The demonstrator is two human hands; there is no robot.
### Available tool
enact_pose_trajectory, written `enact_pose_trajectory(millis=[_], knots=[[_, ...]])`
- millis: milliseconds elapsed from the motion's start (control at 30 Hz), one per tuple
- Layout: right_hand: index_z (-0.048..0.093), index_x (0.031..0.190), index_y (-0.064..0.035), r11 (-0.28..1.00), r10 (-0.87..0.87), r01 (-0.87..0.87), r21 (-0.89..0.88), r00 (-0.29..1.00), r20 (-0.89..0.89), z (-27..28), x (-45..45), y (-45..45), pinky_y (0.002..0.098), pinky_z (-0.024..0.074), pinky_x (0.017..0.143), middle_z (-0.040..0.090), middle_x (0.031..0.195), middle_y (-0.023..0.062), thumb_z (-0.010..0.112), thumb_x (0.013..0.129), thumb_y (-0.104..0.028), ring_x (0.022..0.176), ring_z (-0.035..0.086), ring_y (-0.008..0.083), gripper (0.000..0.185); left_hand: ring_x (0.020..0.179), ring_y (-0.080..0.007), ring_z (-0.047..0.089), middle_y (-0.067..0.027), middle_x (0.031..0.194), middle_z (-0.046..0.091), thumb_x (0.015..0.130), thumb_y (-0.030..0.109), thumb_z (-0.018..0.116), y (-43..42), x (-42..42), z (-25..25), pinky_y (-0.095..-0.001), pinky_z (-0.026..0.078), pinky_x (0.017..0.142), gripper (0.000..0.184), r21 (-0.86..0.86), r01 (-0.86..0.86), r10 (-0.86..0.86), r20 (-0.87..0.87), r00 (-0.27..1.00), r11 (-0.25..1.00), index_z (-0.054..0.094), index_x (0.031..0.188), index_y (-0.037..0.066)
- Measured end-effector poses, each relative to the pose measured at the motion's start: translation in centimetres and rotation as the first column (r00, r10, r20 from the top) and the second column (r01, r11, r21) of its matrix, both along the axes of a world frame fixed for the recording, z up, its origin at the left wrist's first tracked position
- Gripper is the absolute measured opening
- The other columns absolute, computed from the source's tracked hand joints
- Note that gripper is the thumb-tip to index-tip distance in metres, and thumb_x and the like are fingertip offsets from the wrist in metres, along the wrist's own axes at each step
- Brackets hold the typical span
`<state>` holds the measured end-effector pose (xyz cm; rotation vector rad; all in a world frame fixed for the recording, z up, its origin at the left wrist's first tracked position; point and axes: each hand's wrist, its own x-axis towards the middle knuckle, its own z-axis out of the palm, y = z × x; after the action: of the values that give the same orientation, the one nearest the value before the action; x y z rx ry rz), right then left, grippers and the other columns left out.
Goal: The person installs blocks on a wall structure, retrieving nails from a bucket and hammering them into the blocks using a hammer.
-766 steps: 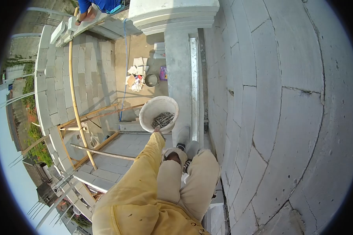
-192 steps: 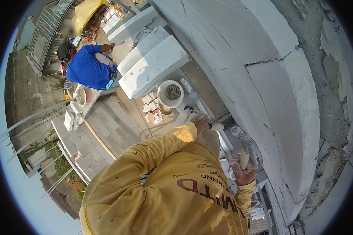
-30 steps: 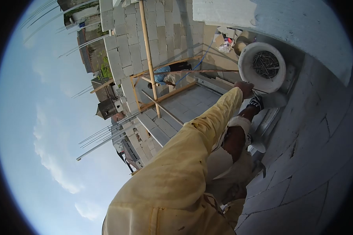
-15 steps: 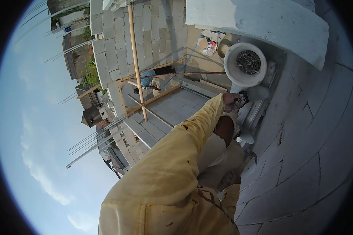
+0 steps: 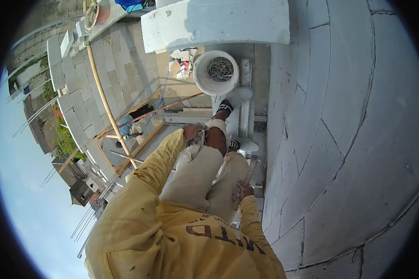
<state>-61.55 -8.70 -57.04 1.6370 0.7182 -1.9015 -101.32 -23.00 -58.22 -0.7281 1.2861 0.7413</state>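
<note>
The right hand (image 5: pixel 243 189) appears wrapped around the lower handle of a hammer (image 5: pixel 252 168), which points up and away beside the right thigh. The left hand (image 5: pixel 192 133) has its fingers curled by the bent left knee, close to the loose trouser cloth (image 5: pixel 191 165); whether it pinches the cloth, holds something small or is bare inside cannot be told.

The hammer should feel stiff and head-heavy, its weight lying at the far end. A hold low on the handle gives swing; one nearer the head gives control. Dust on the fingers could make the handle a little slick.

The pale bucket (image 5: pixel 208 85) sits on the far side, just beyond the farther shoe (image 5: pixel 240 95), apparently on the narrow ledge (image 5: pixel 232 122), though its base is hidden. A tangle of what look like nails (image 5: pixel 220 69) lies inside. Each would be light, rigid and hard to break, and best pinched by the middle of the shank, clear of the point. The load of metal probably makes the bucket dense and low in balance; the thick near rim looks the surest place to grasp it, preferably with both hands.

A thick pale block (image 5: pixel 214 24) lies beyond the bucket, and a block wall (image 5: pixel 330 121) rises on the right. At far left, below a bamboo pole (image 5: pixel 101 81), a person in light blue (image 5: pixel 125 124) bends low.
</note>
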Motion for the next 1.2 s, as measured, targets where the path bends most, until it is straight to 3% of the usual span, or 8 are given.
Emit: enact_pose_trajectory(millis=[133,433,633,767,867,967,1067,1200], knots=[[0.064,0.109,-0.0076,0.997,-0.013,0.014,-0.082,1.0,0.024,1.1,-0.8,0.5,0.0418,0.0438,0.045,0.055,0.068,0.0049,0.064,0.086,-0.016,0.047,0.05,0.0222,0.025,0.044,-0.0071,0.031,0.0066,0.059,0.036,0.095,0.06,0.039,3.8,0.5,6.2,-0.0249,0.026,0.041,0.054,-0.054,-0.308,0.312,0.198,0.929,0.95,0.053,0.112,0.011],[0.063,0.098,-0.0032,0.971,-0.237,0.228,-0.078,0.959,-0.154,10.0,-15.9,5.7,0.0322,0.0404,0.039,0.065,0.083,0.0101,0.073,0.08,-0.032,0.042,0.045,0.0146,0.036,0.046,-0.0083,0.03,0.0035,0.063,0.035,0.095,0.062,0.031,8.4,1.3,16.7,-0.0246,0.026,0.043,0.063,0.198,-0.246,0.192,0.256,0.947,0.949,0.052,0.115,0.006],[0.066,0.101,0.0003,0.909,-0.374,0.295,-0.295,0.889,-0.265,11.2,-22.8,6.7,0.029,0.0406,0.04,0.067,0.086,0.0086,0.072,0.08,-0.025,0.045,0.048,0.0132,0.033,0.054,-0.0123,0.046,-0.0002,0.071,0.049,0.095,0.062,0.029,9.5,1.5,24.4,-0.0259,0.04,0.05,0.065,0.337,0.502,-0.546,0.042,0.837,0.796,0.056,0.111,0.005],[0.065,0.096,0.0017,0.958,-0.273,0.231,-0.169,0.916,-0.293,12.9,-25.2,7.7,0.0299,0.0429,0.039,0.064,0.07,0.0077,0.072,0.081,-0.018,0.044,0.052,0.0139,0.026,0.069,-0.0149,0.054,-0.0039,0.08,0.055,0.097,0.057,0.035,7.0,2.1,26.1,-0.0287,0.045,0.064,0.059,0.382,0.645,-0.652,-0.131,0.747,0.661,0.056,0.117,0.005],[0.067,0.1,0.0,0.965,0.16,-0.07,0.253,0.92,-0.357,14.9,-27.8,10.1,0.0332,0.051,0.057,0.068,0.081,0.0141,0.065,0.084,-0.013,0.063,0.062,0.0203,0.021,0.077,-0.015,0.052,-0.007,0.1,0.057,0.097,0.045,0.044,3.6,1.4,27.4,-0.0286,0.049,0.073,0.046,0.333,0.632,-0.66,-0.039,0.751,0.7,0.054,0.119,0.006],[0.068,0.101,-0.0023,0.953,0.256,-0.166,0.253,0.888,-0.382,15.1,-29.5,12.0,0.0359,0.053,0.055,0.07,0.08,0.0142,0.067,0.083,-0.013,0.06,0.063,0.0213,0.021,0.071,-0.016,0.055,-0.0063,0.099,0.059,0.098,0.041,0.044,-2.9,-0.4,28.5,-0.0291,0.048,0.064,0.038,0.256,0.891,-0.781,-0.43,0.453,0.376,0.056,0.111,0.007],[0.066,0.1,-0.0019,0.997,0.058,-0.076,-0.026,0.904,-0.424,15.6,-31.6,11.6,0.0378,0.0482,0.042,0.067,0.073,0.0115,0.07,0.081,-0.015,0.045,0.054,0.018,0.024,0.065,-0.0154,0.055,-0.006,0.09,0.059,0.097,0.039,0.044,-6.1,-3.8,30.5,-0.029,0.045,0.055,0.036,0.131,0.712,-0.697,-0.148,0.702,0.69,0.058,0.107,0.008],[0.065,0.086,0.0053,0.974,0.221,-0.155,0.168,0.826,-0.519,17.7,-33.8,9.0,0.0315,0.0459,0.037,0.068,0.073,0.0141,0.073,0.081,-0.022,0.041,0.056,0.0177,0.029,0.058,-0.0132,0.051,-0.002,0.075,0.056,0.098,0.037,0.044,-2.0,-6.5,33.7,-0.027,0.039,0.047,0.034,0.069,0.089,-0.085,-0.055,0.995,0.994,0.059,0.104,0.007]])
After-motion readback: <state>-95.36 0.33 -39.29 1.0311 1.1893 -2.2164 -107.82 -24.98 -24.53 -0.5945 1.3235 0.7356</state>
